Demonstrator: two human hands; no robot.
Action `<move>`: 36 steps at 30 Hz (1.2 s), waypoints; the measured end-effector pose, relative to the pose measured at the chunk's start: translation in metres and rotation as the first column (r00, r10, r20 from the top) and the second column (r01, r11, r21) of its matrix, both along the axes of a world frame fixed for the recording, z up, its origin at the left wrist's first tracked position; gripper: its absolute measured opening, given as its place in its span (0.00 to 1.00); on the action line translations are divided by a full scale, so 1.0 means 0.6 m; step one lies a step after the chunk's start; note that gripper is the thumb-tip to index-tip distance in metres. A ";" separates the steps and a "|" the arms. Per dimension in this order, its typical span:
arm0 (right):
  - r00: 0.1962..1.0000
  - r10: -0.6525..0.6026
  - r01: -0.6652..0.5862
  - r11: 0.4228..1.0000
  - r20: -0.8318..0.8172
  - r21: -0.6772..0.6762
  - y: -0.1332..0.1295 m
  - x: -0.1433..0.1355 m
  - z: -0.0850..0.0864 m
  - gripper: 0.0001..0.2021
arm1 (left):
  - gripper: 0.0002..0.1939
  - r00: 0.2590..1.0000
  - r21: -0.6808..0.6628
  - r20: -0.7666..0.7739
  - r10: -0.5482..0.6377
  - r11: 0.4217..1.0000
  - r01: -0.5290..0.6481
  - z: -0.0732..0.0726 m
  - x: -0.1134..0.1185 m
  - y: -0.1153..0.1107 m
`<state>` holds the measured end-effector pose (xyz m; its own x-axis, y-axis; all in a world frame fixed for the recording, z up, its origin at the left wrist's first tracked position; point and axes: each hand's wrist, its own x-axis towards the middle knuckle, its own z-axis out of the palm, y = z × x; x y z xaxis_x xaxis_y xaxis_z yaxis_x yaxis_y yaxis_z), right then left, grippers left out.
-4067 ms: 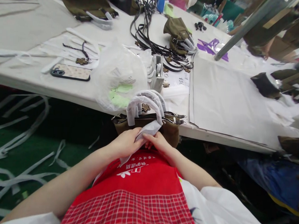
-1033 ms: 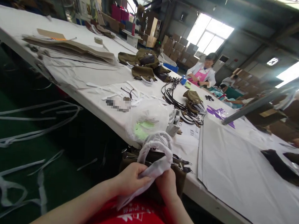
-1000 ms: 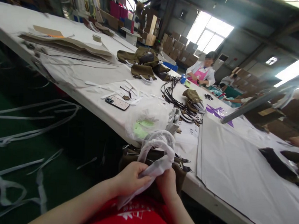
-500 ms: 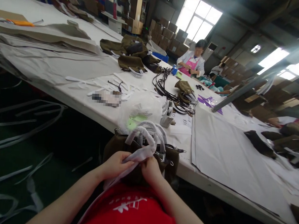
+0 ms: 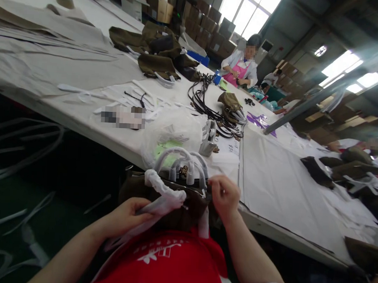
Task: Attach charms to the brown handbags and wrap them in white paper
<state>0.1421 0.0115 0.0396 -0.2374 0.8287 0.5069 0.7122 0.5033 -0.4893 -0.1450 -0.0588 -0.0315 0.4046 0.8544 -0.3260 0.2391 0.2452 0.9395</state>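
A dark brown handbag (image 5: 132, 189) with a zipped top rests against the table edge, close to my red shirt. Its two handles (image 5: 172, 151) stand up, wrapped in white covering. My left hand (image 5: 127, 218) is closed around a strap (image 5: 166, 199) wrapped in white material, which crosses the bag's front. At the bag's right end, by the zip, my right hand (image 5: 226, 197) is closed with fingertips pinched together; whatever they hold is too small to make out. Behind the bag sits a clear plastic bag (image 5: 173, 128) with something light green inside.
Several brown bags (image 5: 157, 66) lie further back on the white table, near dark cords (image 5: 206, 104). A metal pole (image 5: 290, 114) slants up at right beside grey sheets (image 5: 281, 187). A co-worker in a pink apron (image 5: 237, 72) stands across the table.
My right hand has left the wrapped strap and moved right to the bag's end. My left hand keeps its hold, lower and further left. The view has shifted slightly.
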 end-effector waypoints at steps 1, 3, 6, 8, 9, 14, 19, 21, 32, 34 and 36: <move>0.991 -0.137 0.137 0.990 0.012 -0.020 0.034 0.007 -0.001 0.11 | 0.18 0.999 0.005 -0.030 -0.010 1.000 0.010 -0.003 -0.001 0.001; 0.971 -0.212 0.226 0.965 0.110 -0.135 0.100 0.016 -0.011 0.09 | 0.17 0.998 0.017 -0.057 -0.035 0.999 0.036 -0.010 -0.001 0.004; 0.973 -0.141 0.200 0.913 0.184 -0.355 0.164 0.011 -0.038 0.07 | 0.17 0.999 0.004 -0.049 -0.024 1.000 0.024 -0.017 0.001 0.004; 0.972 -0.070 0.168 0.873 0.224 -0.459 0.178 -0.003 -0.055 0.06 | 0.17 0.999 -0.019 -0.036 0.016 1.000 -0.017 -0.019 0.001 0.004; 0.972 -0.048 0.156 0.865 0.230 -0.477 0.179 -0.010 -0.062 0.05 | 0.18 0.999 -0.036 -0.029 0.044 0.998 -0.045 -0.018 0.003 0.004; 0.982 -0.166 0.187 0.933 0.093 -0.308 0.167 -0.020 -0.066 0.09 | 0.22 0.968 -0.171 0.064 0.242 0.958 -0.228 -0.004 0.033 0.010; 0.954 -0.301 0.296 0.941 -0.008 -0.164 0.198 0.015 -0.041 0.12 | 0.26 0.907 -0.328 0.178 0.381 0.892 -0.310 0.004 0.077 0.026; 0.921 -0.385 0.366 0.907 -0.058 -0.208 0.228 0.031 -0.034 0.12 | 0.26 0.893 -0.352 0.189 0.408 0.877 -0.327 0.000 0.090 0.032; 0.779 -0.534 0.245 0.741 -0.328 -0.625 0.343 0.036 -0.088 0.11 | 0.24 0.856 -0.406 0.210 0.472 0.839 -0.363 -0.022 0.114 0.027; 0.743 -0.537 0.221 0.760 -0.399 -0.611 0.342 0.031 -0.089 0.13 | 0.23 0.857 -0.401 0.212 0.470 0.841 -0.362 -0.023 0.114 0.025; 0.710 -0.531 0.211 0.786 -0.462 -0.581 0.332 0.029 -0.089 0.14 | 0.23 0.859 -0.403 0.216 0.464 0.844 -0.355 -0.023 0.115 0.025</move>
